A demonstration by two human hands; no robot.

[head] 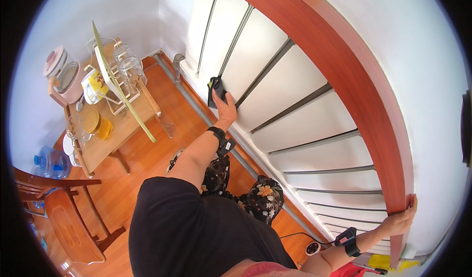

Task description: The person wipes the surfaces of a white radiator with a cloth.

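Observation:
My left hand (225, 109) is at a small black object (217, 88) with a yellow-green edge, against the lower part of a white panelled radiator (291, 81). The fingers lie over the object and the thumb stands apart; its far side is hidden, and what it is cannot be told. My right hand (401, 219) rests on the end of the red-brown wooden ledge (346, 55) above the radiator, holding no loose item. Both wrists wear black straps with small modules.
On the left stands a small wooden table (125, 144) with glass jars, a pink appliance (66, 77) and a mug (94, 86). Nearer are a wooden chair (72, 225) and a water bottle (55, 162). A grey pipe (193, 103) runs along the radiator's foot.

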